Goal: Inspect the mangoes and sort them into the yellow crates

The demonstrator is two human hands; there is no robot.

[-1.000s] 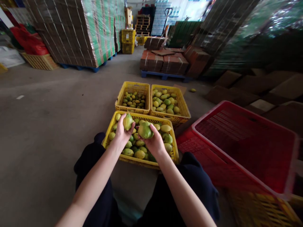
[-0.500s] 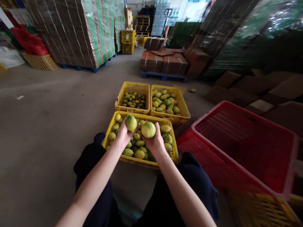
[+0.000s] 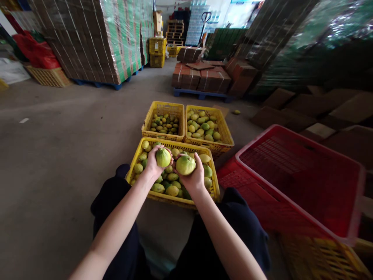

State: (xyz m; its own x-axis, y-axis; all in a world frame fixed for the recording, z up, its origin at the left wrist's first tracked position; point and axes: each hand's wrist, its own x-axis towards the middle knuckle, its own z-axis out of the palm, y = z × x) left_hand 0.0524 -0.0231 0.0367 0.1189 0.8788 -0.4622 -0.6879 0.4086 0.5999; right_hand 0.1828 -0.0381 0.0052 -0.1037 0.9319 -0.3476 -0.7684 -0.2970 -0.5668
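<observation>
My left hand (image 3: 154,160) is closed around a yellow-green lemon (image 3: 163,158), its green end turned up. In my right hand (image 3: 196,173) rests a larger, pale green-yellow lemon (image 3: 185,165), with the fingers curled under it and the thumb along its right side. Both hands are side by side, over the near yellow crate (image 3: 171,200). Many lemons in green and yellow lie in that crate, partly hidden by my hands and forearms.
Behind stand two yellow crates, the left crate (image 3: 148,116) with smaller fruit, the right crate (image 3: 225,127) with larger ones. A red crate (image 3: 253,177) stands at my right. One loose fruit (image 3: 236,112) lies on the floor. Strapped cardboard (image 3: 201,79) sits on a blue pallet farther back.
Both hands have shifted slightly nearer to me and to the right with their lemons. The lemons have turned in the fingers.
</observation>
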